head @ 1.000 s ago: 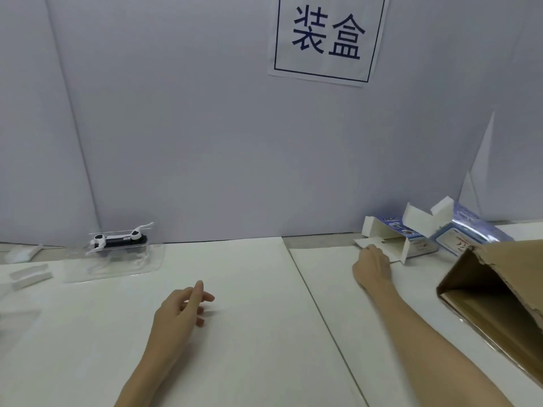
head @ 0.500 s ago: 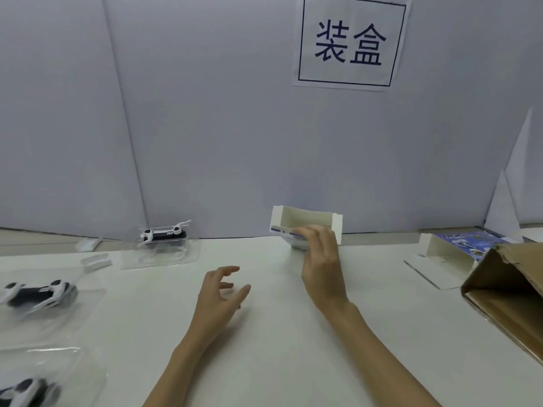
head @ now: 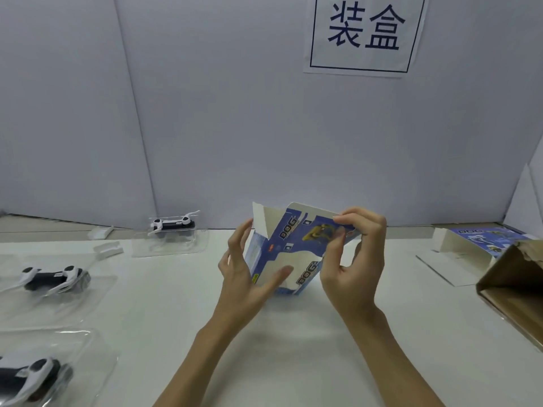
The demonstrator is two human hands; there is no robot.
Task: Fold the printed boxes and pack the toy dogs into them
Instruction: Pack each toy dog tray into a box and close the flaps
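Head view. Printed box [head: 296, 248]: blue-and-white card, glossy, "DOG" lettering, partly unfolded, flaps open, held above the white bench [head: 182, 312] at centre. Left hand [head: 244, 277]: fingers straight, thumb pressed on the box's white panel. Right hand [head: 355, 259]: fingers curled, pinching the upper edge. 3 toy dogs, black and white plastic, in clear blister trays at left, the nearest [head: 29, 374] partly cropped. Second box [head: 482, 239], apparently flattened, at right beside a brown corrugated carton [head: 517, 289].
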